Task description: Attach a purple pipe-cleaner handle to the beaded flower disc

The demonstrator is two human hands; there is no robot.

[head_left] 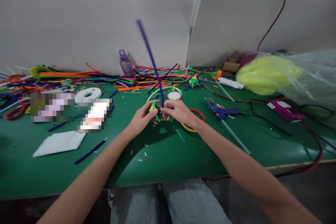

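My left hand [144, 117] is closed around a small green and yellow piece [154, 111], partly hidden by the fingers. Close beside it, my right hand [177, 110] pinches the lower end of a long dark-blue pipe cleaner [153, 59], which rises above both hands and leans to the left. The pipe cleaner's bottom end meets the green piece, though my fingers hide the join. Just behind the hands lie a round white disc with a red rim [174, 96] and a pale ring. A yellow and red ring [202, 114] lies by my right wrist.
A blue glue gun [220, 109] with a clear glue stick and cable lies at right. Pipe cleaners [86, 75] and a purple bottle [126, 63] line the back. At left are a white spool [88, 95] and white cloth [60, 142]. A plastic bag [270, 73] fills the back right.
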